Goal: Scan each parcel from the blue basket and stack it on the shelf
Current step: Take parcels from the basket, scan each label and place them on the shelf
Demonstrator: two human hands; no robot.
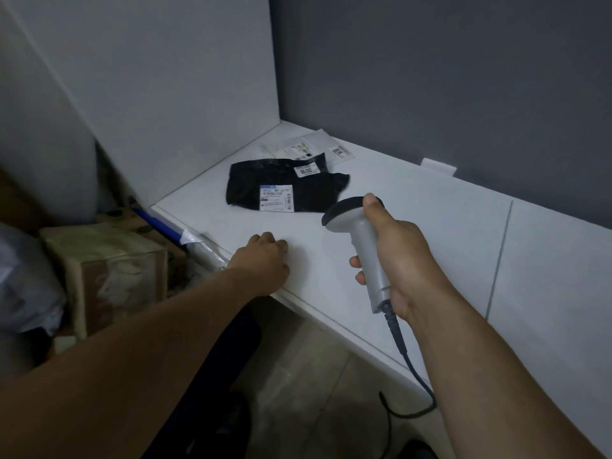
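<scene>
The right hand (397, 256) grasps a grey barcode scanner (364, 250) by its handle, thumb up near the dark head, which is tilted toward a black parcel (284, 185). That parcel lies flat on the white shelf (447, 233) near the left rear corner and carries two white labels. It partly overlaps pale parcels (314, 147) behind it. The left hand (261, 263) rests at the shelf's front edge, fingers curled under and holding nothing. The scanner's black cable (409, 362) hangs below the shelf edge. A cardboard box (109, 270) sits lower left.
</scene>
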